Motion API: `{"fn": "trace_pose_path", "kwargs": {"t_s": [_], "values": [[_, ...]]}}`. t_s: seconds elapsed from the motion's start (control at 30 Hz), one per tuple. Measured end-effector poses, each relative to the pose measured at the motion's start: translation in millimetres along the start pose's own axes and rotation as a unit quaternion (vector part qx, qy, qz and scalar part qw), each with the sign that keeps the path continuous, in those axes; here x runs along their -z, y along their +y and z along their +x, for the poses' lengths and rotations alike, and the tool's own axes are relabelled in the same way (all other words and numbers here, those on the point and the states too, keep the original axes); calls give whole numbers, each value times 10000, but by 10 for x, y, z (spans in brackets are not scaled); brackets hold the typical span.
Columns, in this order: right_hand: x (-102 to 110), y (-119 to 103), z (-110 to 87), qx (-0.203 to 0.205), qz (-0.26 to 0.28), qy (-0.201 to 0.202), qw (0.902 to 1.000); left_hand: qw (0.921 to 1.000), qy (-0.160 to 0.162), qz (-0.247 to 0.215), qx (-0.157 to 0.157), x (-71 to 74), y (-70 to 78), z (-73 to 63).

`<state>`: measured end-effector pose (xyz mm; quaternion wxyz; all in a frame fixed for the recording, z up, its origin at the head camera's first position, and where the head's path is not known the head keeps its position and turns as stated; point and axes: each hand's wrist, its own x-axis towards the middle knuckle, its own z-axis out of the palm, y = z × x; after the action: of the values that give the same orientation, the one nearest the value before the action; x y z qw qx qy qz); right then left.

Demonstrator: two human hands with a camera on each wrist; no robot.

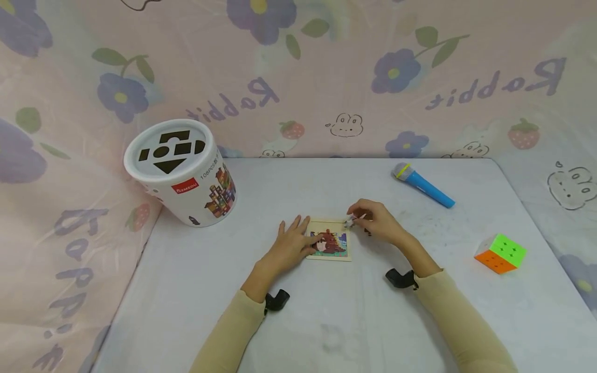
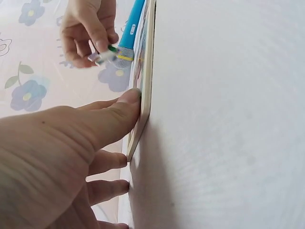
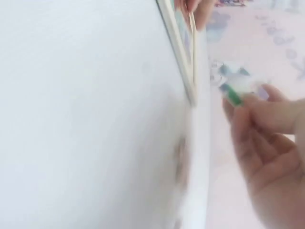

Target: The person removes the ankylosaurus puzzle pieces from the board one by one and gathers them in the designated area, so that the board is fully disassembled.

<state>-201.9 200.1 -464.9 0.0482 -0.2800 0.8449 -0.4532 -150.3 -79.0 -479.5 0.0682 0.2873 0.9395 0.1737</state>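
A small jigsaw puzzle in a pale wooden frame [image 1: 329, 258] lies on the table, with a reddish-brown picture in it and a bare strip along its top. My left hand [image 1: 290, 247] rests at its left side, fingers spread. In the left wrist view the left thumb [image 2: 125, 107] presses on the frame's edge. My right hand [image 1: 378, 224] pinches a puzzle piece [image 3: 233, 88] between thumb and fingers, over the frame's upper right corner. The piece looks whitish with a green part; blur hides its exact outline. Small dark puzzle pieces [image 1: 367, 232] lie under the right hand.
A white bucket [image 1: 186, 176] with shaped holes in its lid stands at the back left. A blue toy microphone [image 1: 424, 185] lies at the back right. A puzzle cube [image 1: 501, 254] sits on the right side of the white table [image 1: 186, 311]. Patterned cloth hangs behind.
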Motion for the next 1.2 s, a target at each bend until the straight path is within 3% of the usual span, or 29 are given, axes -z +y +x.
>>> {"fn": "trace_pose_path", "kwargs": {"t_s": [0.07, 0.2, 0.33, 0.47, 0.7, 0.97, 1.07, 1.2], "values": [[107, 42, -109, -164, 310, 193, 9992, 10000, 2, -2, -1, -1, 8, -1], [415, 181, -335, -515, 439, 424, 9968, 10000, 4, -26, 6, -9, 20, 4], [766, 342, -604, -967, 12, 605, 9935, 10000, 3, -34, -4, -21, 8, 11], [978, 474, -839, -1369, -402, 427, 9888, 10000, 14, -29, 10, -35, -2, 12], [1002, 530, -935, -1536, -494, 294, 9865, 9999, 79, -108, 26, -49, -24, 4], [957, 535, -902, -1702, -1155, 198, 9784, 9997, 67, -246, 61, -38, -22, 13], [931, 476, -841, -1901, -1783, 61, 9654, 9995, 106, -259, 141, -45, -32, 21], [855, 313, -697, -2116, -2775, -111, 9371, 9992, 186, -252, 264, -48, -52, 16]]}}
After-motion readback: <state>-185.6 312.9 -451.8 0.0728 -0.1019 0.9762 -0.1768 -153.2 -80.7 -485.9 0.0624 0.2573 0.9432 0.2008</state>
